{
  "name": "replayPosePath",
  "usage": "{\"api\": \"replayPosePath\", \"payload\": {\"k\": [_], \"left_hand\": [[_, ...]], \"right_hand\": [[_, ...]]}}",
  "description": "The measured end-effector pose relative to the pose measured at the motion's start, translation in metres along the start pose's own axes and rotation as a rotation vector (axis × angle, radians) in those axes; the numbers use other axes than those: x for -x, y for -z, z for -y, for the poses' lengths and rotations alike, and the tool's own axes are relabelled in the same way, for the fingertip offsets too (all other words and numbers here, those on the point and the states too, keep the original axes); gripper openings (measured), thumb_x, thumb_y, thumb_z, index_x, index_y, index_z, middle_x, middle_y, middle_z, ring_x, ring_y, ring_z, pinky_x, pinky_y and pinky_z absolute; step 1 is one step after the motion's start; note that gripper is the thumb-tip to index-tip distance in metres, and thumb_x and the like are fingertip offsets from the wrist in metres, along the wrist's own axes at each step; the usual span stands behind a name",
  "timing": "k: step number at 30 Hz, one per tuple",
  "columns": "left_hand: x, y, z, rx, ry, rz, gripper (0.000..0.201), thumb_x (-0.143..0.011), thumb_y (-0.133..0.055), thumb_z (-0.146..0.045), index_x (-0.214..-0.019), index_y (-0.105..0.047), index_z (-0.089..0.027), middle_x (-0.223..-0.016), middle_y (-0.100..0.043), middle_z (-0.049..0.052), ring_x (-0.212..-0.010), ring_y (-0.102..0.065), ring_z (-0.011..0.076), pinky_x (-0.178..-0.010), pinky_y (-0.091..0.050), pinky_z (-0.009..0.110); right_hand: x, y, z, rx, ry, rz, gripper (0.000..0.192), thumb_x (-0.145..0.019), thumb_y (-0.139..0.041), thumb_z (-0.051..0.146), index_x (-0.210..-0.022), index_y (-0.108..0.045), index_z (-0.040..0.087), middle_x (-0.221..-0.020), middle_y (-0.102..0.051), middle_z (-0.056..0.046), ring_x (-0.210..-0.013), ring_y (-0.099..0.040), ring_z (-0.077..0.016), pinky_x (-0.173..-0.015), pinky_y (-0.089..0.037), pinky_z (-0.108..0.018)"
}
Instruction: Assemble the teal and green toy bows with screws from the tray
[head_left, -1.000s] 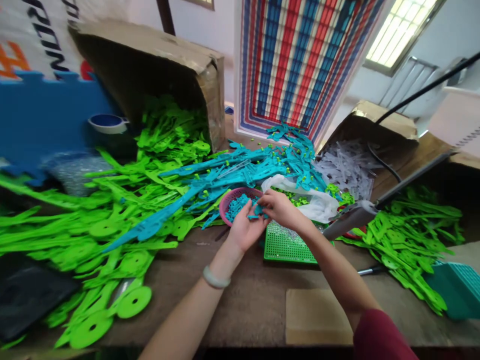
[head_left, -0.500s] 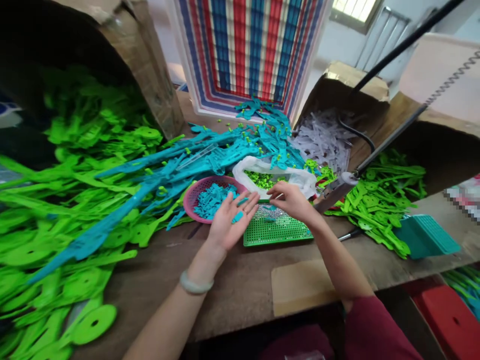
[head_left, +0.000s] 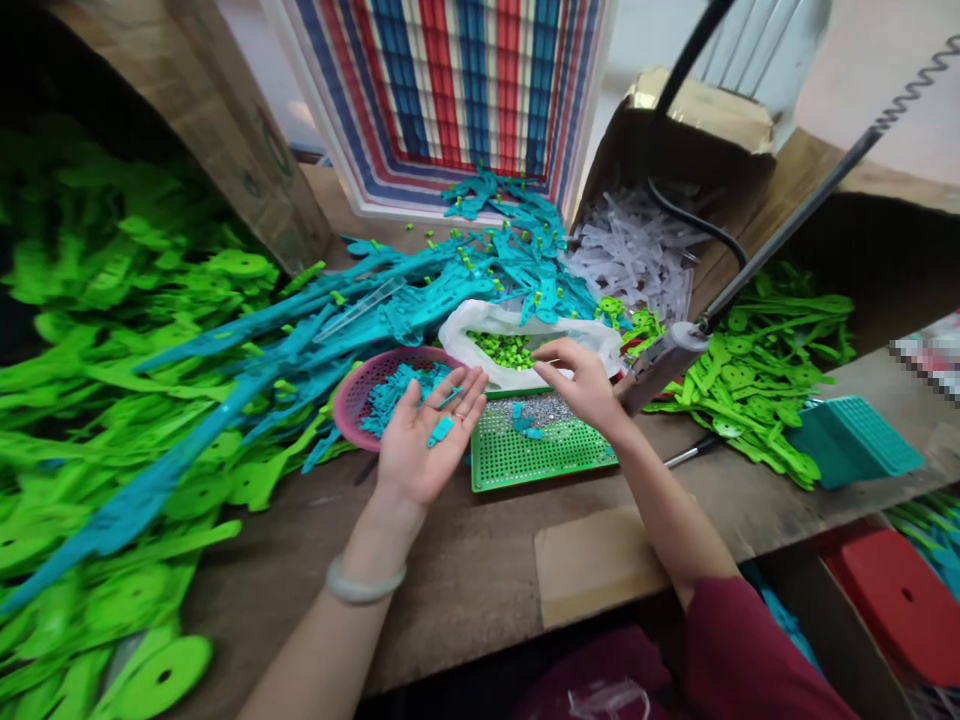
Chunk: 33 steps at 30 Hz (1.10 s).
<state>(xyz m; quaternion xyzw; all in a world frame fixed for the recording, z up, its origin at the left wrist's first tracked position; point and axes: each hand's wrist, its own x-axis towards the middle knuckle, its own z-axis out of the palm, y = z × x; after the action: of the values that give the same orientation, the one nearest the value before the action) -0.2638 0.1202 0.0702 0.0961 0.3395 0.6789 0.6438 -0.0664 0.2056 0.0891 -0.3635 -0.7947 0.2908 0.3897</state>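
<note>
Fingers of the left hand are spread flat and palm-up, nothing being gripped; a small teal piece is cradled loose on the open palm, with a thinner sliver seen near the fingertips; a pale bangle is worn at that wrist. A second ago both hands were bunched together over the pink basket, the teal bits being pinched between them; since then the hands have been drawn apart, the left one pulled nearer and turned up, the right hand carried to the right and over the far edge of the green perforated tray. The right hand's fingers are curled downward with the tips close together; whether anything is pinched there cannot be told. A few teal pieces are now seen lying on the tray beside a patch of small silvery bits, just under that hand; it is judged that pieces are being taken from the palm and set onto the tray one at a time, with at least one left to be moved. More teal pieces remain heaped in the basket, just left of the tray and touching the left fingertips' side. Behind the tray a white bag of small green parts lies open; long teal strips and green strips are piled to the left and far side; a teal crate stands at the right.
</note>
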Motion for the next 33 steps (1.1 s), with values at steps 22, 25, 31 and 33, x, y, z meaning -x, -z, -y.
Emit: {"api": "replayPosePath", "payload": {"k": [22, 25, 31, 33], "left_hand": [[0.011, 0.013, -0.03, -0.33, -1.158, -0.33, 0.041, -0.103, -0.04, -0.05, -0.094, -0.068, -0.021, -0.098, -0.071, 0.005, -0.099, -0.068, 0.02, -0.087, -0.054, 0.035], [0.006, 0.035, -0.064, -0.216, -1.191, -0.52, 0.039, -0.105, -0.035, -0.044, -0.087, -0.064, -0.025, -0.09, -0.07, 0.0, -0.097, -0.067, 0.0188, -0.08, -0.053, 0.034], [-0.011, 0.069, -0.088, -0.089, -1.046, -0.654, 0.031, -0.102, -0.038, -0.04, -0.086, -0.059, -0.023, -0.084, -0.068, -0.001, -0.093, -0.067, 0.0178, -0.077, -0.05, 0.032], [-0.016, 0.069, -0.084, -0.078, -1.031, -0.644, 0.031, -0.099, -0.043, -0.044, -0.085, -0.06, -0.022, -0.082, -0.068, 0.0, -0.086, -0.066, 0.0165, -0.073, -0.05, 0.029]], "right_hand": [[-0.016, -0.019, 0.029, -0.105, -0.059, -0.234, 0.016, -0.097, -0.05, 0.028, -0.088, -0.061, 0.02, -0.083, -0.063, -0.003, -0.077, -0.06, -0.0145, -0.072, -0.052, -0.029], [-0.043, -0.048, 0.034, 0.123, 0.069, 0.224, 0.008, -0.092, -0.058, 0.017, -0.092, -0.066, 0.018, -0.096, -0.066, -0.004, -0.085, -0.062, -0.014, -0.08, -0.051, -0.028], [-0.088, -0.117, 0.034, 0.397, 0.148, 0.602, 0.026, -0.076, -0.066, -0.003, -0.096, -0.069, 0.013, -0.097, -0.066, -0.007, -0.086, -0.06, -0.0157, -0.084, -0.048, -0.029], [-0.093, -0.137, 0.032, 0.407, 0.162, 0.639, 0.032, -0.072, -0.073, 0.0, -0.101, -0.068, 0.013, -0.099, -0.065, -0.005, -0.086, -0.06, -0.0151, -0.084, -0.048, -0.027]]}}
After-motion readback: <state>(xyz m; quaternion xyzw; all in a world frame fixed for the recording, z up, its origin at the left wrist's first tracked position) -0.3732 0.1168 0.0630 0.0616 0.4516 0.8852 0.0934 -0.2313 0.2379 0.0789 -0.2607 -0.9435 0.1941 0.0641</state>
